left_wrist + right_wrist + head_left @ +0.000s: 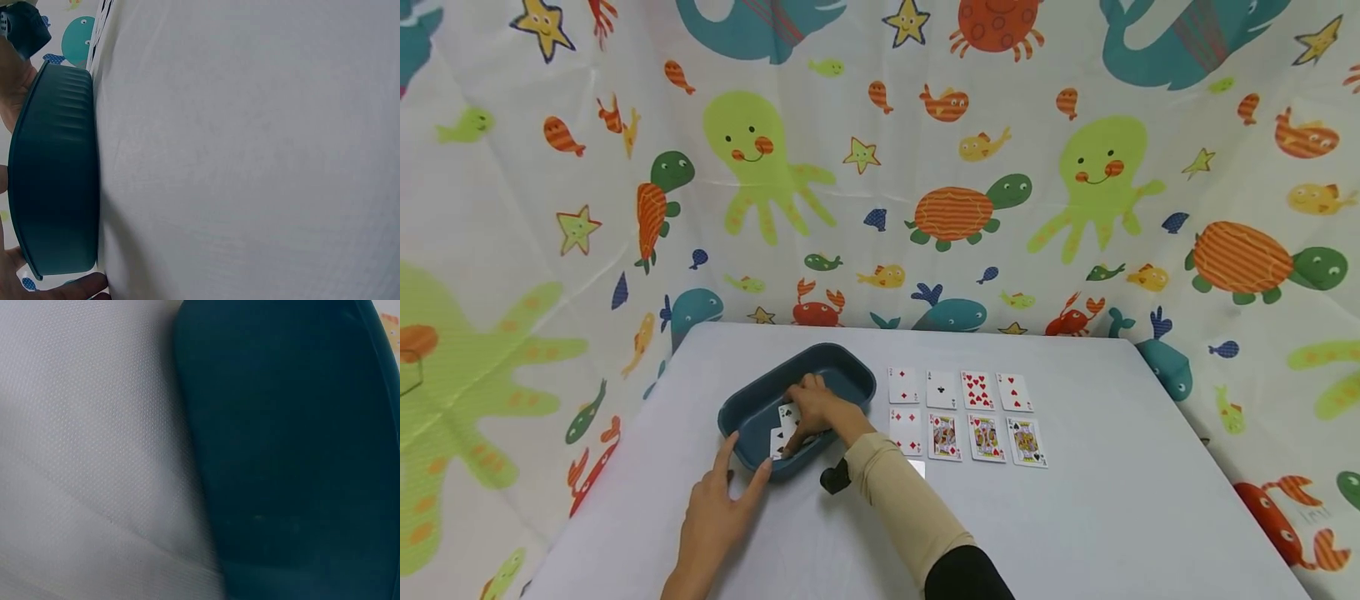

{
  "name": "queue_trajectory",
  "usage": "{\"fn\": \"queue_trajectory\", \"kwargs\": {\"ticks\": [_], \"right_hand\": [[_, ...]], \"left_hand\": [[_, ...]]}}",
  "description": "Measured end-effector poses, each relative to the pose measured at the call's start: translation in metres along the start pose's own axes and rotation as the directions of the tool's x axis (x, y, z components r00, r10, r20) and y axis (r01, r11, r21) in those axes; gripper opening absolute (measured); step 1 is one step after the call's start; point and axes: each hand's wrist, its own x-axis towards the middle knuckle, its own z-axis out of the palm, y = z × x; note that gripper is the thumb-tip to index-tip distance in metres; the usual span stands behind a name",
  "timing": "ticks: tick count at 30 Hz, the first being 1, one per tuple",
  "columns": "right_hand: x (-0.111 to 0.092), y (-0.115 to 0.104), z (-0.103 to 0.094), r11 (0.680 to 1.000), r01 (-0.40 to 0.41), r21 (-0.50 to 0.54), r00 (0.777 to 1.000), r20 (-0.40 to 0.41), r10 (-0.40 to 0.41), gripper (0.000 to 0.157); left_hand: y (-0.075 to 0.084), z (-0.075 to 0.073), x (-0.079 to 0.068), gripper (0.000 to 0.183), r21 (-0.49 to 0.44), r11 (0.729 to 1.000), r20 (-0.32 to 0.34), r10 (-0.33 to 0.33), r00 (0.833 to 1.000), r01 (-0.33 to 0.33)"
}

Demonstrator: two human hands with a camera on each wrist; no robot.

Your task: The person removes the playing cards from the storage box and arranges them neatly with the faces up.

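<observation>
A dark teal oblong basin [752, 402] stands on the table, with several playing cards [780, 439] lying inside it. My right hand [815, 410] reaches down over its near rim, thumb and fingers spread apart at these cards; whether it pinches one I cannot tell. My left hand [718, 504] is at the basin's near left end, with the thumb and a straight finger at the rim. In the left wrist view, fingertips [84, 286] show by the end of the basin [53, 169]. The right wrist view shows the basin's outer wall [287, 450], and the right hand's fingers are hidden there.
Right of the basin, face-up cards lie in two rows, including a ten of hearts [977, 390] and a king [1027, 442]. Another card [917, 467] is partly behind the right sleeve [898, 492]. A sea-animal curtain [880, 167] hangs behind the white table [1112, 500].
</observation>
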Motion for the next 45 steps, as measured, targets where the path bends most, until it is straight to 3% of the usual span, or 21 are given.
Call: {"fn": "queue_trajectory", "kwargs": {"ticks": [7, 11, 22, 37, 45], "right_hand": [[-0.004, 0.006, -0.002, 0.999, -0.004, 0.049, 1.0, 0.002, 0.004, 0.09], [-0.007, 0.012, -0.001, 0.988, -0.004, 0.152, 0.999, -0.033, 0.009, 0.089], [-0.02, 0.025, -0.01, 0.939, 0.131, 0.318, 0.98, -0.184, -0.075, 0.087], [-0.061, 0.031, -0.03, 0.88, 0.224, 0.42, 0.954, -0.28, -0.109, 0.087], [-0.094, 0.047, -0.033, 0.876, 0.255, 0.409, 0.941, -0.313, -0.128, 0.091]], "left_hand": [[0.002, 0.004, -0.001, 0.092, -0.002, 1.0, -0.005, 0.02, 1.0, -0.02], [0.005, 0.006, -0.002, 0.091, 0.007, 1.0, -0.003, 0.019, 1.0, -0.019], [0.01, 0.008, -0.003, 0.091, 0.016, 1.0, 0.009, 0.015, 1.0, -0.015], [0.012, 0.003, 0.001, 0.092, 0.045, 0.999, 0.005, -0.022, 1.0, 0.021], [0.013, 0.0, 0.002, 0.09, 0.025, 1.0, -0.045, -0.008, 0.999, 0.009]]}}
